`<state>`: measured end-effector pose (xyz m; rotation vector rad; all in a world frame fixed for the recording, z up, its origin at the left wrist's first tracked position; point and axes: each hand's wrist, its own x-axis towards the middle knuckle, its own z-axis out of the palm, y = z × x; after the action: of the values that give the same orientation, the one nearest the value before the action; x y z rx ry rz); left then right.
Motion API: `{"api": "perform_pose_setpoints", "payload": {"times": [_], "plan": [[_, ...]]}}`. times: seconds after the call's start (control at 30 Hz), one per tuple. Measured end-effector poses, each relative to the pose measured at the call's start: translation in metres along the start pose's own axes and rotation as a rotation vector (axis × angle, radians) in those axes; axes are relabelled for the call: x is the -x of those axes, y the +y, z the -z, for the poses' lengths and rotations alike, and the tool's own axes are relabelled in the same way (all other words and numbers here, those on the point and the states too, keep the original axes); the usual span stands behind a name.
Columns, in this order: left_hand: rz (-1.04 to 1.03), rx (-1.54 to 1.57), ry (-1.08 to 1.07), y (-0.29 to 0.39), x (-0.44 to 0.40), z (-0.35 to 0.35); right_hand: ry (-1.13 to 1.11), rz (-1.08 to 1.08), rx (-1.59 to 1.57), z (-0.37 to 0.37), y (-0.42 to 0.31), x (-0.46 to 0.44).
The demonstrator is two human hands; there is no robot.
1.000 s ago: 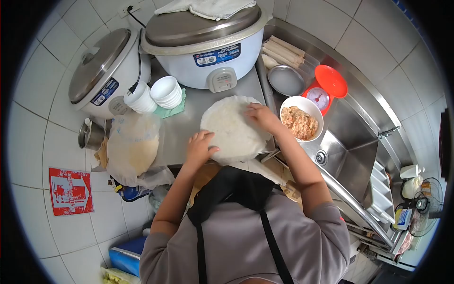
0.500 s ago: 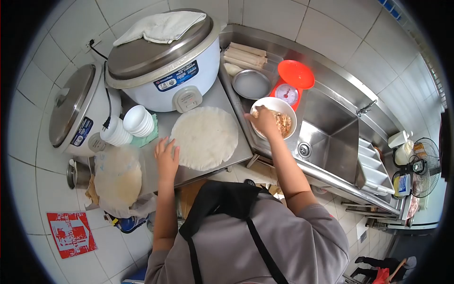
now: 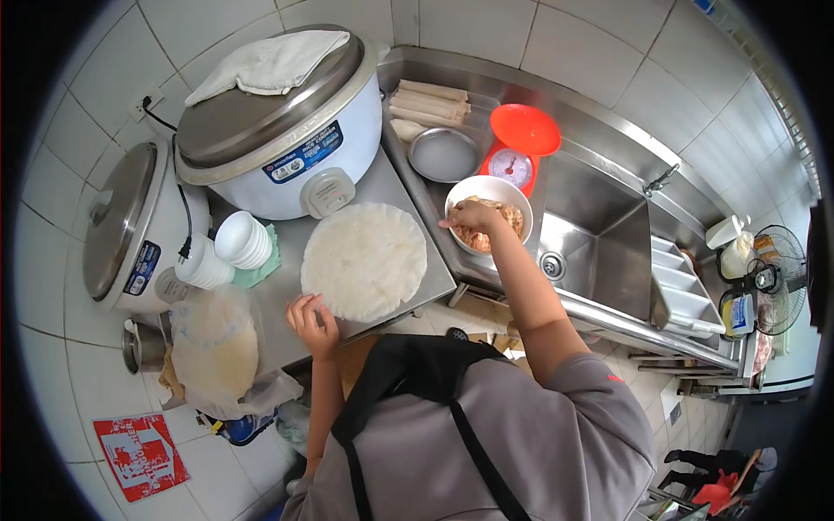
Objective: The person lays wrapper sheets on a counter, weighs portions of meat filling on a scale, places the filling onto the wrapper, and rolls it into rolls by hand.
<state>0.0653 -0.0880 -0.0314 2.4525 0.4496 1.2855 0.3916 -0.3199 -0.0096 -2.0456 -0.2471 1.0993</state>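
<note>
My right hand [image 3: 473, 219] reaches into a white bowl [image 3: 527, 201] of chunky, orange-brown meat filling [image 3: 506, 217]. Its thumb points left over the rim, while the other fingers are bent down and mostly hidden, so I cannot see what they hold. My left hand [image 3: 313, 325] hovers by the lower left edge of a stack of round, thin, pale wrappers [image 3: 365, 260], its fingers loosely bent and apart with nothing in them. The wrappers lie on the steel table [image 3: 287, 300].
Beyond the bowl are a red kitchen scale [image 3: 511, 167], a round metal pan [image 3: 444, 154] and rolled wrappers [image 3: 430, 102] in a tray. A large rice cooker [image 3: 278, 130] and white cups [image 3: 241, 240] stand left. A sink [image 3: 591, 252] lies right.
The camera view has shifted slightly. My left hand has drawn back toward me from the wrappers' left side, its fingers more bent. My right hand stays in the bowl.
</note>
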Motion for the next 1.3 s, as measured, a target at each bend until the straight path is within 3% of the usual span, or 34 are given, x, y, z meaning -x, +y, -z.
{"api": "perform_pose_setpoints", "payload": {"times": [0.1,0.2,0.3,0.43,0.47,0.53,0.63,0.73,0.87,0.93,1.0,1.07,1.13,1.3], "plan": [[-0.022,-0.017,-0.010,0.000,0.001,0.002,0.065,0.048,0.006,-0.002,0.010,-0.005],[-0.028,-0.014,-0.002,0.003,-0.002,0.003,0.074,0.158,-0.239,0.005,0.027,0.007],[-0.043,-0.026,-0.001,0.004,-0.002,0.004,-0.225,0.338,-0.602,0.039,0.030,0.033],[-0.060,-0.041,-0.006,0.003,-0.001,0.003,-0.118,0.516,-0.512,0.126,0.011,0.031],[-0.070,-0.044,-0.016,0.004,-0.002,0.003,0.102,0.471,-0.569,0.133,-0.019,0.060],[-0.076,-0.052,-0.017,0.005,-0.002,0.003,-0.144,0.652,-0.377,0.194,-0.027,0.032],[-0.073,-0.073,-0.013,0.006,-0.001,0.004,0.677,0.422,0.160,0.213,-0.048,0.006],[-0.053,-0.074,-0.009,0.006,-0.001,0.002,0.846,0.397,0.617,0.225,-0.042,-0.030],[-0.058,-0.070,0.002,0.005,-0.001,0.001,0.825,0.402,1.015,0.225,-0.045,-0.039],[-0.055,-0.076,-0.007,0.007,-0.001,0.002,0.837,0.370,1.020,0.222,-0.051,-0.032],[-0.049,-0.080,-0.014,0.008,-0.001,0.003,0.665,0.237,0.873,0.228,-0.069,-0.024],[-0.040,-0.083,-0.019,0.007,-0.001,0.002,0.659,0.260,0.789,0.230,-0.073,-0.012],[-0.040,-0.070,-0.025,0.004,0.001,0.002,0.825,0.434,0.764,0.230,-0.073,0.003],[-0.038,-0.068,-0.026,0.004,0.001,0.001,0.699,0.636,0.386,0.193,-0.058,0.055]]}}
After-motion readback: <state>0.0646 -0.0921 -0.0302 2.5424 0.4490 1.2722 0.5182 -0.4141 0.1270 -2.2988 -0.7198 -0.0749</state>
